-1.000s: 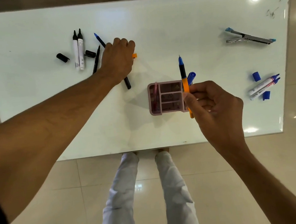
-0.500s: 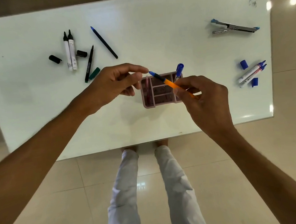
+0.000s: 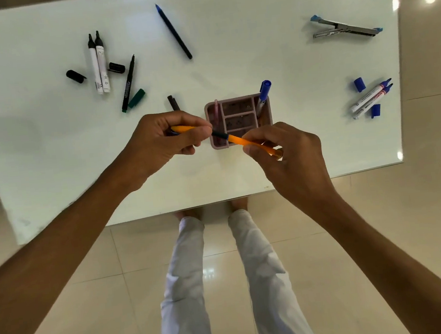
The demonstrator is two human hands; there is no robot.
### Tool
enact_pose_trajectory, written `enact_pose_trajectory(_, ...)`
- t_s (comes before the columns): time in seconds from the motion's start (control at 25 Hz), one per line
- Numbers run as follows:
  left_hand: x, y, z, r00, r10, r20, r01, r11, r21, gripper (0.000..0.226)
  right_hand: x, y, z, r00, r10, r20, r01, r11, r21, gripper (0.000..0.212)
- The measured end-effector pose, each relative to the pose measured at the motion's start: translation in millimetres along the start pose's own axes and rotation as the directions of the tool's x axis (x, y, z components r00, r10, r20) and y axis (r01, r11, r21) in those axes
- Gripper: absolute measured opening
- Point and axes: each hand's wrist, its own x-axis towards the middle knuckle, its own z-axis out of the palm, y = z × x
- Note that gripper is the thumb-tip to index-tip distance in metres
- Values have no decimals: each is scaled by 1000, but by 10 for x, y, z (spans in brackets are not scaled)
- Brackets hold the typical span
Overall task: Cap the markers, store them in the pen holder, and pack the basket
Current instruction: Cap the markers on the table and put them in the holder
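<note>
My right hand [image 3: 285, 157] grips an orange pen [image 3: 241, 140] by its barrel, just in front of the pink pen holder [image 3: 236, 98]. My left hand [image 3: 162, 141] holds the orange cap [image 3: 182, 129] over the pen's dark tip. A capped blue marker [image 3: 263, 94] stands in the holder's right slot, a pink pen [image 3: 216, 110] in its left. Two uncapped black markers [image 3: 99, 62] lie far left with two black caps [image 3: 76, 76] [image 3: 117, 67]. Two uncapped blue markers [image 3: 371, 95] lie right with blue caps [image 3: 359, 84] [image 3: 375, 110].
A thin black pen [image 3: 128, 84] and green cap [image 3: 137, 98] lie left of centre, a dark blue-tipped pen [image 3: 174, 31] at the back, a small black cap [image 3: 173, 102] by my left hand. A stapler [image 3: 346, 28] lies open at far right. The white table's front edge [image 3: 217, 202] is near my legs.
My left hand came back from the far left with the orange cap and met the pen tip. My right hand tilted the pen from upright to nearly level.
</note>
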Motion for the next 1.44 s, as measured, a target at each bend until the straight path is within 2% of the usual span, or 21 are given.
enact_pose_trajectory(0.08, -16, -3, 69, 999, -15, 46, 12, 998, 55, 5, -25, -14, 32, 1000, 10, 14, -10, 1000, 3, 22)
enact_pose_trajectory(0.12, -23, 0, 115, 997, -34, 66, 29, 997, 73, 6, -42, -21, 51, 1000, 7, 22, -8, 1000, 9, 23)
enact_pose_trajectory(0.2, -35, -19, 222, 993, -80, 89, 75, 995, 64, 23, -83, -59, 103, 998, -24, 62, 21, 999, 39, 24)
enact_pose_trajectory(0.28, -47, -38, 346, 989, -119, 90, 122, 992, -33, 36, -129, -113, 189, 995, -49, 88, 45, 998, 40, 27)
enact_pose_trajectory(0.4, -14, -34, 464, 989, -131, 66, 139, 980, -140, 43, -210, -173, 324, 1000, 5, 28, -5, 1000, -5, 31)
enact_pose_trajectory(0.56, 111, 133, 248, 999, -40, 29, 40, 999, -10, 41, 157, -262, 156, 996, -89, -6, 89, 986, 142, 27)
enact_pose_trajectory(0.6, 123, 165, 135, 1000, -12, -18, 13, 999, 36, 39, 470, -233, 69, 992, -92, -82, 104, 981, 166, 29)
enact_pose_trajectory(0.68, 95, 176, -100, 988, 38, -150, -15, 988, 153, 36, 1329, -83, -45, 955, -35, -295, 54, 997, 56, 28)
enact_pose_trajectory(0.72, 52, 168, -204, 976, 59, -212, -10, 974, 225, 35, 1793, -12, -66, 946, 1, -325, -20, 998, -54, 31)
enact_pose_trajectory(0.8, -54, 158, -334, 942, 95, -321, 11, 949, 314, 34, 2525, 182, 0, 965, 122, -233, -172, 963, -209, 42)
enact_pose_trajectory(0.88, -135, 165, -429, 892, 166, -421, 1, 929, 369, 33, 2884, 343, 212, 979, 181, -95, -200, 940, -276, 55)
enact_pose_trajectory(0.96, -152, 186, -467, 856, 240, -459, -28, 907, 421, 33, 2994, 515, 360, 988, 119, -100, -150, 902, -406, 59)
enact_pose_trajectory(1.08, -94, 202, -438, 832, 326, -449, -96, 882, 462, 31, 3120, 697, 422, 980, -14, -201, -83, 880, -467, 39)
enact_pose_trajectory(1.16, -37, 236, -342, 838, 366, -404, -142, 862, 486, 29, 3181, 699, 386, 973, 52, -224, -146, 894, -424, 34)
enact_pose_trajectory(1.24, 60, 237, -184, 857, 382, -347, -181, 852, 491, 29, 3141, 695, 278, 975, 131, -180, -175, 950, -258, 30)
enact_pose_trajectory(1.36, 243, 187, 45, 884, 398, -246, -212, 810, 547, 27, 2696, 552, -45, 992, 96, -87, -89, 993, 80, 23)
enact_pose_trajectory(1.44, 371, 124, 191, 898, 407, -165, -210, 727, 653, 25, 2257, 495, -335, 997, 47, -67, -32, 976, 214, 24)
